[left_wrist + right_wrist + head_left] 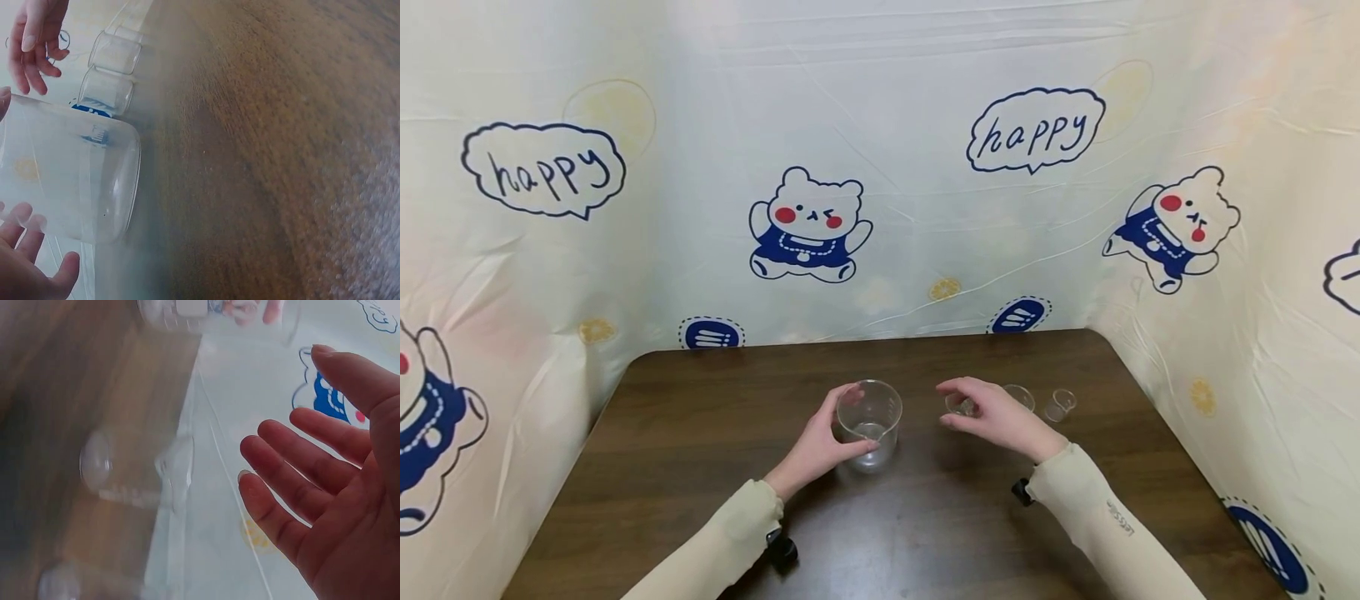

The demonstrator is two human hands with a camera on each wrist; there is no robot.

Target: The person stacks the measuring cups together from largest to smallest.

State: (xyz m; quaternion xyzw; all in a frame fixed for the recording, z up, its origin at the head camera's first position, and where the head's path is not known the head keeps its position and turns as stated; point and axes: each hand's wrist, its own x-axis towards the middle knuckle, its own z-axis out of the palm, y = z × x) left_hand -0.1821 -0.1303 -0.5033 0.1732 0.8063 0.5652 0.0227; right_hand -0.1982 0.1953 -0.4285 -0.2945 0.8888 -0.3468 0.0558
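My left hand (822, 443) grips a large clear glass beaker (880, 421) round its side, thumb in front and fingers behind. In the left wrist view the same beaker (69, 169) appears sideways, between fingers (30, 240) and a fingertip at the left edge. My right hand (996, 417) hovers to the right with fingers spread and slightly bent, holding nothing. Smaller clear beakers stand near it: one beaker (1021, 395) is partly hidden behind the hand, another (955, 405) shows past its fingers. The smallest beaker (1060, 406) stands furthest right.
A dark brown wooden table (700, 433) lies under everything. A pale patterned curtain (925, 225) with bears and "happy" bubbles hangs along its back and sides. Small black devices (784, 550) are strapped at both wrists.
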